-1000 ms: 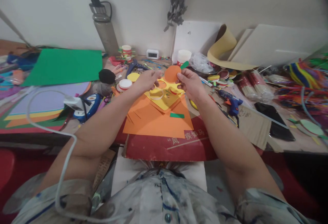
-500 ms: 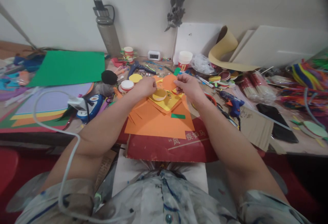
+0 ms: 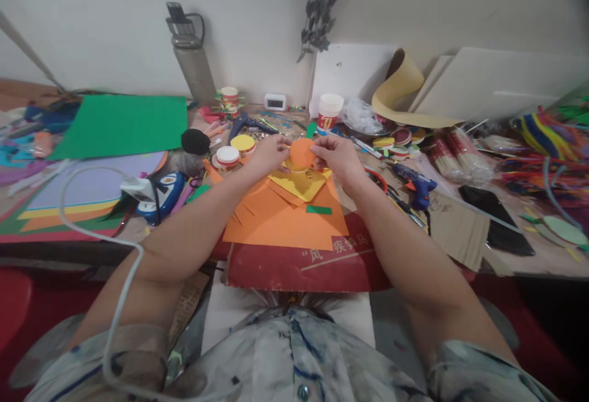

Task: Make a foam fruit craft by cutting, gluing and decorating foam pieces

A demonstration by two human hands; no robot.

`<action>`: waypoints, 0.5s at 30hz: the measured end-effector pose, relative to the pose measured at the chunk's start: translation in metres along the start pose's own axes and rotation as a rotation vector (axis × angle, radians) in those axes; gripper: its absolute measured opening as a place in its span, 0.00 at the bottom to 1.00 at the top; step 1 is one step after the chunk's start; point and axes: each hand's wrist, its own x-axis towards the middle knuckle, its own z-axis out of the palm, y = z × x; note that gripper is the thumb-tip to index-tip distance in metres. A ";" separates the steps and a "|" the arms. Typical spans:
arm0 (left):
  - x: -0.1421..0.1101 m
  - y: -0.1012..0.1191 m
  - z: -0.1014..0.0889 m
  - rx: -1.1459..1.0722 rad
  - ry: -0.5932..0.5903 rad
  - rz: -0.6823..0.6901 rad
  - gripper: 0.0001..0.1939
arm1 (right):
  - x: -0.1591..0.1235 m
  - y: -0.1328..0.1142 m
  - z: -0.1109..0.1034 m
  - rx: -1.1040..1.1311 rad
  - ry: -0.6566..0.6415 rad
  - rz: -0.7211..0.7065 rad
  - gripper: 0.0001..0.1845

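Note:
My right hand point(image 3: 339, 158) pinches an orange paper circle point(image 3: 302, 153) by its right edge. My left hand point(image 3: 270, 155) is closed at the left, on a round yellow-topped piece point(image 3: 294, 167) that is mostly covered by the orange circle. The two rounds overlap, but I cannot tell whether they are pressed together. Beneath them lie a yellow paper sheet point(image 3: 304, 187) with a worn, marked surface and a larger orange paper sheet point(image 3: 276, 224). A small green paper strip point(image 3: 319, 210) rests on the orange sheet.
A red board point(image 3: 276, 267) lies under the papers at the table's front edge. Yellow-topped point(image 3: 242, 143) and white-topped point(image 3: 226, 156) rounds stand left. A blue glue gun point(image 3: 416, 184) and black phone point(image 3: 497, 221) lie right. A white cable point(image 3: 133, 273) crosses my left arm.
The orange circle has come down and slightly left, over the yellow-topped round. My left hand has moved a little right, bringing that round up closer to the circle.

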 end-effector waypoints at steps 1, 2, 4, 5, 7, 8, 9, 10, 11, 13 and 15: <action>0.000 0.000 0.000 -0.040 -0.018 -0.011 0.08 | 0.000 0.000 0.000 0.006 0.001 0.005 0.09; 0.000 0.001 0.001 -0.078 -0.028 -0.026 0.07 | 0.000 -0.001 0.000 0.009 0.003 0.012 0.09; -0.001 0.002 0.001 -0.155 -0.027 -0.077 0.08 | 0.001 0.000 -0.001 0.005 0.005 0.024 0.09; -0.001 0.002 0.001 -0.195 -0.021 -0.108 0.08 | 0.001 0.000 -0.001 0.000 0.007 0.025 0.10; -0.001 0.003 0.001 -0.276 -0.027 -0.155 0.09 | 0.003 0.002 -0.003 -0.013 0.012 0.020 0.10; -0.001 0.003 0.001 -0.311 -0.036 -0.167 0.09 | 0.004 0.003 -0.003 -0.021 0.014 0.017 0.11; 0.000 0.003 0.000 -0.341 -0.047 -0.171 0.09 | 0.005 0.004 -0.004 -0.029 0.017 0.012 0.11; 0.000 0.003 0.000 -0.364 -0.062 -0.170 0.09 | 0.006 0.005 -0.004 -0.038 0.020 0.004 0.12; 0.000 0.003 -0.001 -0.378 -0.080 -0.167 0.08 | 0.007 0.007 -0.005 -0.048 0.025 -0.006 0.12; 0.000 0.002 -0.001 -0.393 -0.118 -0.157 0.07 | 0.008 0.009 -0.005 -0.071 0.042 -0.030 0.12; 0.000 0.001 -0.002 -0.409 -0.155 -0.148 0.08 | 0.008 0.010 -0.005 -0.094 0.059 -0.054 0.11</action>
